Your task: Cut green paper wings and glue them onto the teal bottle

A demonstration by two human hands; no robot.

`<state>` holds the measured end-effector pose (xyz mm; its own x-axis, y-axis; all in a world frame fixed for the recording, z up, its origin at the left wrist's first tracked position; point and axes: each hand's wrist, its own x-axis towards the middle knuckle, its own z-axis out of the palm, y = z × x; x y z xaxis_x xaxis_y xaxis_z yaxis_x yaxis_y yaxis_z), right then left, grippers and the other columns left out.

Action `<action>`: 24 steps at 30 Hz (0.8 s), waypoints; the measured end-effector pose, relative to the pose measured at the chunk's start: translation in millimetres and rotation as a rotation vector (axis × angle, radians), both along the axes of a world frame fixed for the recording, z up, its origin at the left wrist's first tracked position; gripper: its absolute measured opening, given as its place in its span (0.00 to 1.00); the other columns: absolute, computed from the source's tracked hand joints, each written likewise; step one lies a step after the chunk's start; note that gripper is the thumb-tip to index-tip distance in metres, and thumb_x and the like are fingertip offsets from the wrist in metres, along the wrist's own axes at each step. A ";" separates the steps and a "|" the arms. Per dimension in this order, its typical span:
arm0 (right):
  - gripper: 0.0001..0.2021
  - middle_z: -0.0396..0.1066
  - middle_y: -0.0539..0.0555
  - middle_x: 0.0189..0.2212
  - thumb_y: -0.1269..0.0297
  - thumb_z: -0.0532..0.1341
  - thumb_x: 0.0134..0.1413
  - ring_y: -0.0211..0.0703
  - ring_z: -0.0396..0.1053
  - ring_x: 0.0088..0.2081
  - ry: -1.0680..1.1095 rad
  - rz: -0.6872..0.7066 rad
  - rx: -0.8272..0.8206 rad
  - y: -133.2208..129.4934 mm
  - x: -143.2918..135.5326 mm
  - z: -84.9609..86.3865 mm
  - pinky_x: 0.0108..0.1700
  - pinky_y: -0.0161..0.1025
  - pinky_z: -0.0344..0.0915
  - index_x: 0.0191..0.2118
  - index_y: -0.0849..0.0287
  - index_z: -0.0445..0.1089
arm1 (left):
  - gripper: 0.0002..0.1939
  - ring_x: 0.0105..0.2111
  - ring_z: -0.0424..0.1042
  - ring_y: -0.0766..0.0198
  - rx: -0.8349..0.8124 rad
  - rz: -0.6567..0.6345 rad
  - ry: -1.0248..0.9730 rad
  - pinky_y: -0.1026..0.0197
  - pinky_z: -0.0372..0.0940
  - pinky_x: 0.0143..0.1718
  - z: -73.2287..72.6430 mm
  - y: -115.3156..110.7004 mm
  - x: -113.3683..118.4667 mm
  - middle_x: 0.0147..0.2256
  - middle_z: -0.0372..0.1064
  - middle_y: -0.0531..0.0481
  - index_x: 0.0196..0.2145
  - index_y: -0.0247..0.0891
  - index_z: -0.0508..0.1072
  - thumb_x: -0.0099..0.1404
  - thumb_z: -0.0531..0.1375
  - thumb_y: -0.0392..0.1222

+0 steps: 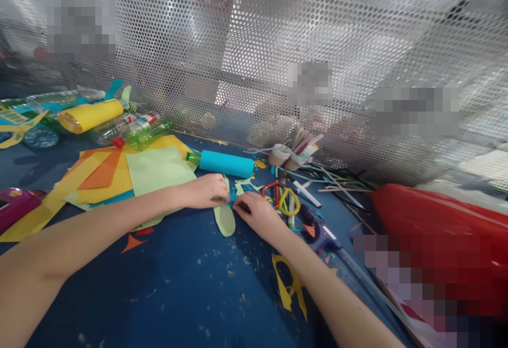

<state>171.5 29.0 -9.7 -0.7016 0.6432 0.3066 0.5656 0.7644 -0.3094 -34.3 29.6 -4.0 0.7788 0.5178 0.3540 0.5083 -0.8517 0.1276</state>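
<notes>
A pale green paper cutout with rounded lobes (225, 221) lies on the blue table between my hands. My left hand (208, 190) is closed, its fingertips pinched at the cutout's narrow middle. From the other side my right hand (256, 213) is closed with its thumb and fingers at a small blue paper piece (232, 198) by that middle. The fingers hide part of where the two papers meet. Just beyond the hands, a green bottle wrapped in blue paper (227, 163) lies on its side.
Coloured paper sheets (159, 165) are stacked at left, with plastic bottles (148, 134) behind. Right of my hands lie yellow-handled scissors (289, 202), a tape dispenser (319, 234) and yellow scraps (283, 290). Cups of sticks (293, 157) stand before a perforated metal panel (190, 73). A red bag (428, 216) sits right.
</notes>
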 end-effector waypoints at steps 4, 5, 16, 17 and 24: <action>0.04 0.67 0.51 0.27 0.73 0.58 0.50 0.37 0.65 0.29 0.027 -0.064 -0.125 2.2 1.9 0.5 0.32 0.34 0.62 0.29 0.59 0.68 | 0.06 0.33 0.66 0.63 -0.077 0.002 -0.060 0.60 0.57 0.40 -2.2 0.7 -0.9 0.28 0.72 0.51 0.30 0.39 0.73 0.62 0.56 0.39; 0.03 0.67 0.50 0.27 0.72 0.58 0.50 0.37 0.65 0.28 0.045 -0.062 -0.152 2.7 2.8 0.9 0.32 0.34 0.62 0.29 0.59 0.69 | 0.06 0.33 0.66 0.63 -0.090 0.015 -0.074 0.60 0.57 0.40 -2.9 0.6 -0.7 0.29 0.72 0.51 0.30 0.39 0.73 0.62 0.57 0.38; 0.08 0.66 0.51 0.30 0.75 0.57 0.50 0.37 0.65 0.32 0.097 0.090 -0.179 3.1 7.3 3.4 0.36 0.34 0.63 0.33 0.57 0.70 | 0.04 0.34 0.64 0.62 -0.132 0.061 -0.090 0.62 0.58 0.37 -0.8 -3.3 1.6 0.29 0.70 0.51 0.33 0.38 0.72 0.61 0.57 0.35; 0.08 0.66 0.51 0.30 0.75 0.57 0.50 0.37 0.65 0.32 0.094 0.089 -0.181 3.0 7.1 3.2 0.35 0.35 0.63 0.33 0.57 0.70 | 0.04 0.34 0.64 0.62 -0.134 0.064 -0.086 0.62 0.58 0.36 -0.5 -3.7 1.4 0.29 0.70 0.51 0.34 0.38 0.72 0.61 0.57 0.35; 0.06 0.66 0.51 0.29 0.74 0.58 0.51 0.37 0.65 0.33 0.112 0.090 -0.142 3.1 7.2 0.8 0.36 0.34 0.63 0.33 0.58 0.70 | 0.07 0.33 0.63 0.62 -0.019 0.010 -0.026 0.61 0.57 0.37 3.8 -7.2 2.4 0.29 0.70 0.49 0.32 0.38 0.72 0.63 0.54 0.35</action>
